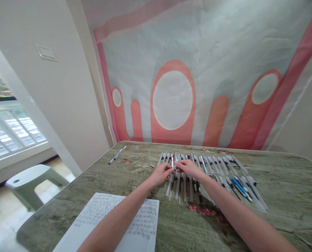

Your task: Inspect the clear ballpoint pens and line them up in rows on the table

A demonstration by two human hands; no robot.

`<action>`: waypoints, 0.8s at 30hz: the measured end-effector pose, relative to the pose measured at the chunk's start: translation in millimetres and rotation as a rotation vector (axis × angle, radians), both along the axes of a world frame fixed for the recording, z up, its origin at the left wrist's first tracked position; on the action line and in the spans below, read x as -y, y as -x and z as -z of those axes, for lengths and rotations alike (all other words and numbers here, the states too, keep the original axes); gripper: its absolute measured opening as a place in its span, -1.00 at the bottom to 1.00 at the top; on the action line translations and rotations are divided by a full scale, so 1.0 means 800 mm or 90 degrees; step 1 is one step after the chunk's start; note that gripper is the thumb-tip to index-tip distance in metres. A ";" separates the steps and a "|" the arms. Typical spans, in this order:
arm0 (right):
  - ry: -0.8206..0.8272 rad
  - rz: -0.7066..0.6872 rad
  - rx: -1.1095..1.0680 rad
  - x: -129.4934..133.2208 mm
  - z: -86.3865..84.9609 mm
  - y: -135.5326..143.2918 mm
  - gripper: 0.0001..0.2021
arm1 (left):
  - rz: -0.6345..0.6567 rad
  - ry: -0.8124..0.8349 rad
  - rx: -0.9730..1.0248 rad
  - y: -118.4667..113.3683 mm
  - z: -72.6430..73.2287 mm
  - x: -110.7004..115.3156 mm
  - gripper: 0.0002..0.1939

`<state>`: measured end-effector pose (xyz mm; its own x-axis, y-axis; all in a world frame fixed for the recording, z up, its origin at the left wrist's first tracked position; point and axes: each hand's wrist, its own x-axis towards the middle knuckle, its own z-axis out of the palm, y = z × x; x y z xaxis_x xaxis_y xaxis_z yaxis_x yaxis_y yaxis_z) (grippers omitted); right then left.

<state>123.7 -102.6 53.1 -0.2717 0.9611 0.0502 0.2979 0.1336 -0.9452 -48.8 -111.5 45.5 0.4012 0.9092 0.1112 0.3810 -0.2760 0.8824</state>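
My left hand point(162, 173) and my right hand point(189, 168) meet over the rows of pens, fingers pinched together. Between their fingertips is a slim pen point(172, 162) with a whitish upper end; the fingers cover most of it. Beyond the hands runs a far row of clear-barrelled pens point(219, 164), with a light blue pen point(203, 163) among them. A nearer row of pens point(184, 189) lies on this side, partly hidden by my right forearm. Several blue pens point(241, 189) rest close together towards its right end.
Two pens point(117, 155) lie apart at the table's far left. A handwritten sheet of paper point(145, 224) is under my left forearm. The wood-patterned table point(98, 178) reaches a wall with a printed cover point(173, 101). A pale stool point(35, 178) stands left of the table.
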 end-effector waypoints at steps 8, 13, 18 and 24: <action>0.016 -0.068 -0.073 -0.004 0.001 -0.006 -0.73 | 0.014 0.031 -0.012 0.006 -0.009 -0.001 -0.64; 0.004 -0.007 -0.092 -0.009 0.003 -0.007 -0.76 | 0.018 0.057 -0.054 0.014 -0.014 -0.003 -0.62; -0.101 0.059 0.000 -0.015 0.019 -0.001 -0.79 | -0.025 0.120 -0.074 0.028 -0.013 -0.011 -0.67; -0.219 0.008 0.128 0.001 0.031 0.025 -0.86 | -0.070 0.224 -0.105 0.039 -0.012 -0.011 -0.73</action>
<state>104.1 -103.2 28.5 -0.2969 0.9008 0.3170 0.4761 0.4274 -0.7686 -80.2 -102.4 55.5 0.2861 0.9186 -0.2727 0.5364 0.0823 0.8399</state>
